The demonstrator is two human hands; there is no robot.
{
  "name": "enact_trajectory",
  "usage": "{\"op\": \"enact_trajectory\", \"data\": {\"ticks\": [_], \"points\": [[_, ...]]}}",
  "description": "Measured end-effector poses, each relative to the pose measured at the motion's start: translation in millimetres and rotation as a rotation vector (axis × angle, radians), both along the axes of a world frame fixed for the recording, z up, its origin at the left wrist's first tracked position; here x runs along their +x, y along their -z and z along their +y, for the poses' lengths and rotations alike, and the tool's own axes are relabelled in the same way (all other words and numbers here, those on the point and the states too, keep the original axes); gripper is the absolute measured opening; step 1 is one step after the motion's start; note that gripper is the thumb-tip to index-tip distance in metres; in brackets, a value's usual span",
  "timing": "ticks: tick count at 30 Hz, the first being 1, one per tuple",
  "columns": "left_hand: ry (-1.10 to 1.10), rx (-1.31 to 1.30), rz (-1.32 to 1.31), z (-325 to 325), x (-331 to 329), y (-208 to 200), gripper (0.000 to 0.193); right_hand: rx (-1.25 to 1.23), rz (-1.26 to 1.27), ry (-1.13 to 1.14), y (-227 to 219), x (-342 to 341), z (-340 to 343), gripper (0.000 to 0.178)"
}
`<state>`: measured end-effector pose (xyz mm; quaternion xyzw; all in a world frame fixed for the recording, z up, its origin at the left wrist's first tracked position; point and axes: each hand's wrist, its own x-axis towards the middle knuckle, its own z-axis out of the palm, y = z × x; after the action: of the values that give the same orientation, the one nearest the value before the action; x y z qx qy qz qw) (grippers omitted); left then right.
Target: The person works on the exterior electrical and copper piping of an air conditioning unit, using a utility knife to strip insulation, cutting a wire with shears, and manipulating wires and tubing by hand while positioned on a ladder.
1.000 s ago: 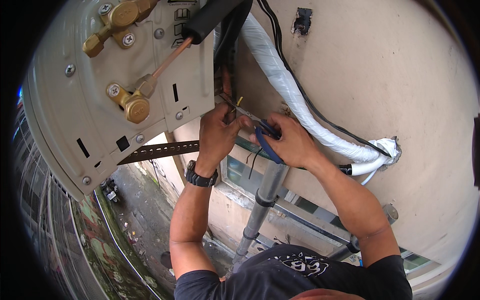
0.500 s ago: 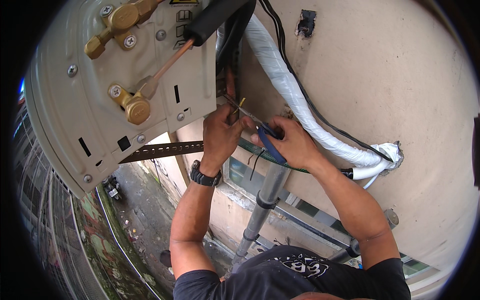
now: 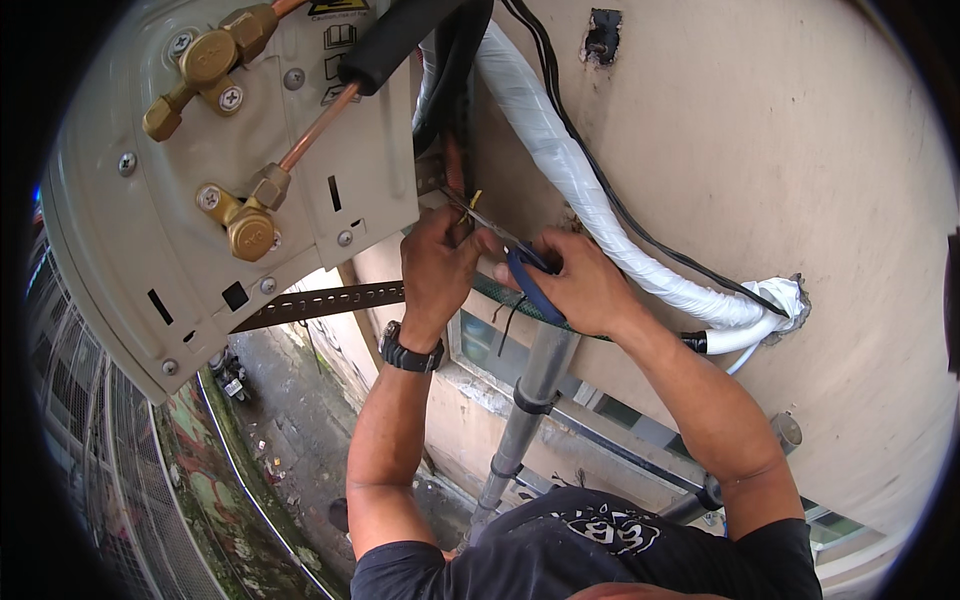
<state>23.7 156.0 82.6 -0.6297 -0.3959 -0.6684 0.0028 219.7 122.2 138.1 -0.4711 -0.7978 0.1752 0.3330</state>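
My right hand (image 3: 590,285) grips a pair of scissors (image 3: 538,292) by its dark blue handles. Their blades point up and left, close to the fingertips of my left hand (image 3: 438,262). Those fingers are closed in a pinch around a thin yellow wire (image 3: 474,203), whose end sticks up beside the blades. Whether the blades touch the wire cannot be told. Both hands are just right of the lower corner of a beige air-conditioner outdoor unit (image 3: 300,190). My left fingers hide most of what they hold.
Brass valves (image 3: 250,232) and a copper pipe (image 3: 318,128) stick out from the unit. A white-wrapped pipe bundle (image 3: 570,170) runs down to a wall hole. Below my hands are a green hose (image 3: 495,290), a grey pipe (image 3: 545,365) and a perforated metal bracket (image 3: 345,300). An alley (image 3: 300,430) lies far beneath.
The unit and pipes have shifted slightly left in view. Both hands keep nearly the same pose, with the scissors still by the yellow wire.
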Motion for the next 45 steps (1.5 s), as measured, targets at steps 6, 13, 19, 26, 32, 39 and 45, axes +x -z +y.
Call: {"op": "enact_trajectory", "data": {"ticks": [6,13,19,26,32,39,45], "points": [[0.034,-0.061,-0.089,-3.9,-0.9,-1.6,0.041,-0.057,0.185,0.011,7.4,-6.3,7.0,0.060],[0.061,-0.064,-0.024,-12.1,8.6,2.1,0.037,-0.093,0.089,0.003,2.4,-2.2,-2.1,0.061],[0.123,0.047,-0.100,-15.2,1.1,9.1,0.028,-0.096,-0.239,-0.038,-20.4,3.7,-27.5,0.075],[0.337,-0.078,-0.113,-4.9,-19.8,18.4,0.029,0.198,-0.261,-0.121,-4.0,7.9,-13.5,0.062],[0.438,-0.062,-0.148,-4.7,-20.1,14.4,0.029,0.283,-0.249,-0.173,-4.6,8.7,-12.5,0.063],[0.190,0.093,0.087,-12.9,-15.6,10.3,0.022,0.159,-0.248,-0.065,-7.5,7.8,-19.6,0.059],[-0.176,0.357,0.364,-16.4,-10.1,11.4,0.016,-0.191,-0.330,0.001,-27.7,-1.6,-28.8,0.063]]}}
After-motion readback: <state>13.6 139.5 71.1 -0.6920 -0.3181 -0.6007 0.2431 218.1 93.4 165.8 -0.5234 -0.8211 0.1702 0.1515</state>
